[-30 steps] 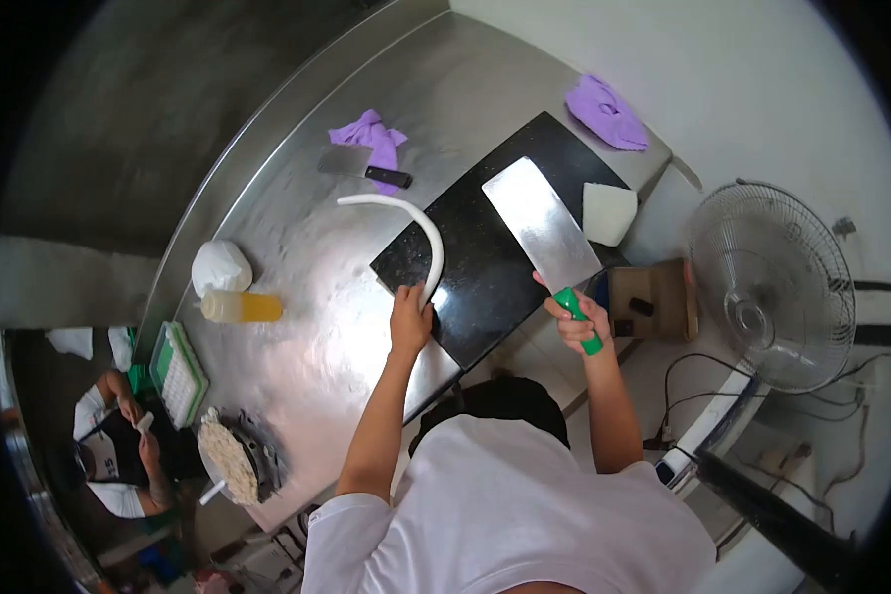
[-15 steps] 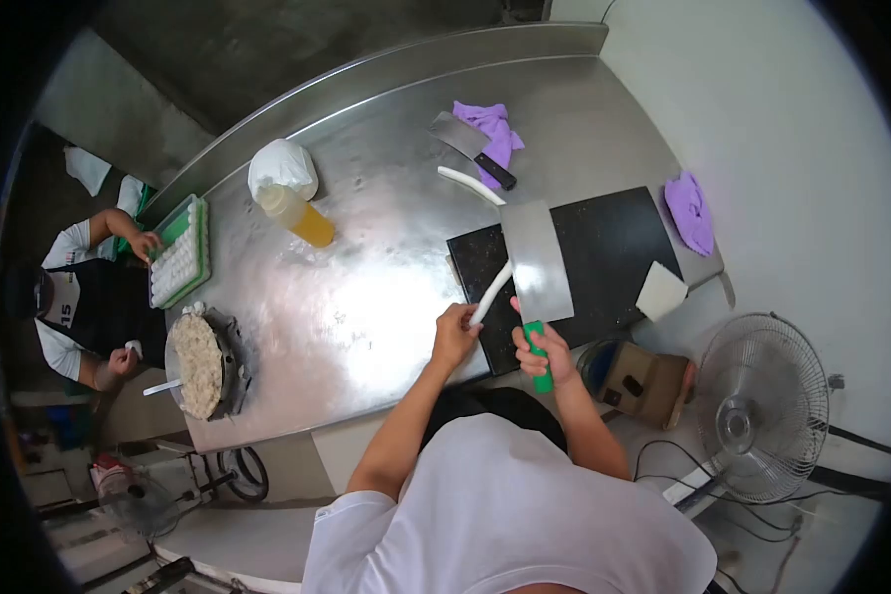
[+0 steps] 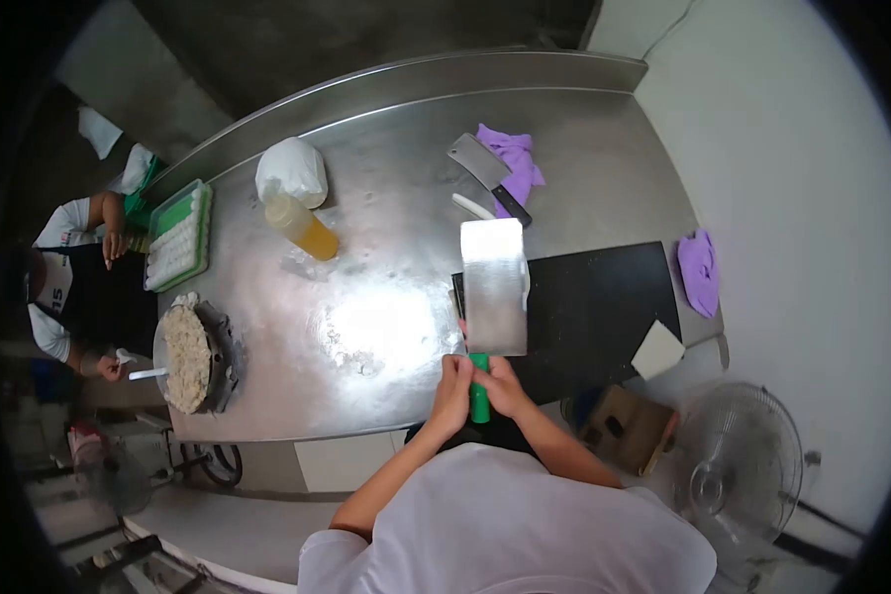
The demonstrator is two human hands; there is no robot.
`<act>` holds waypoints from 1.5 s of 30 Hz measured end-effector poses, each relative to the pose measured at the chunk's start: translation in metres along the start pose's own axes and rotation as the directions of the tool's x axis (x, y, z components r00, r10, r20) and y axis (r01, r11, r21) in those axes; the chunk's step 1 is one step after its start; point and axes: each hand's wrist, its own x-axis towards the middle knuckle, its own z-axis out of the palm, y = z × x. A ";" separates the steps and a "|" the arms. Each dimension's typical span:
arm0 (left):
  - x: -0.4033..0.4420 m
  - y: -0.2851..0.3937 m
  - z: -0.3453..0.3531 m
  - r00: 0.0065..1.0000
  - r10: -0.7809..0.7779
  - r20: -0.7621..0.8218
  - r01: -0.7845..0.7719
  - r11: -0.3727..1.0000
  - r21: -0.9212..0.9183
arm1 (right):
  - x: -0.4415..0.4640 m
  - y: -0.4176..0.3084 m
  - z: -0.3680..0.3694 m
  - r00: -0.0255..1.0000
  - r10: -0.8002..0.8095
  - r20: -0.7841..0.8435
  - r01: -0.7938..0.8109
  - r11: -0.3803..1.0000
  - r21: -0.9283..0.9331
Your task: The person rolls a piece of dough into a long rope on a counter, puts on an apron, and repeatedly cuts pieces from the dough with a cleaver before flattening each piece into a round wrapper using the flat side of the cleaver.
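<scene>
A wide cleaver [image 3: 494, 287] with a green handle points away from me over the left end of the black board [image 3: 604, 307]. My right hand [image 3: 503, 387] is wrapped round its handle. Close against it, my left hand [image 3: 452, 388] has its fingers closed; what they hold is hidden. The white dough strip [image 3: 473, 206] shows only at its far end, beyond the blade tip; the blade covers most of the rest.
Beyond lie a black-handled cleaver [image 3: 480, 161] and a purple cloth [image 3: 521, 175]. An oil bottle [image 3: 303, 226], a white bag [image 3: 292, 172], a green tray [image 3: 204, 236] and a filling bowl [image 3: 187, 358] stand left, beside a co-worker [image 3: 69, 277]. Another purple cloth [image 3: 699, 274] lies right.
My view has swung to the right. The green-handled cleaver has moved left over the dough strip, and my two hands have come together. The co-worker's hand has left the tray.
</scene>
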 end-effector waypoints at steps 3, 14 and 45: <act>-0.001 0.017 0.022 0.974 0.209 0.093 -0.209 0.978 -0.009 | 0.019 -0.026 -0.017 0.928 0.355 0.115 -0.267 0.846 -0.461; 0.023 0.048 0.053 0.937 0.075 -0.342 -0.118 0.988 -0.104 | 0.216 -0.077 -0.198 0.994 -0.074 0.080 0.106 0.823 -0.558; 0.014 0.094 -0.046 0.908 0.020 -0.418 -0.046 0.998 -0.050 | 0.161 -0.127 -0.107 0.808 0.283 0.517 0.342 0.489 -0.802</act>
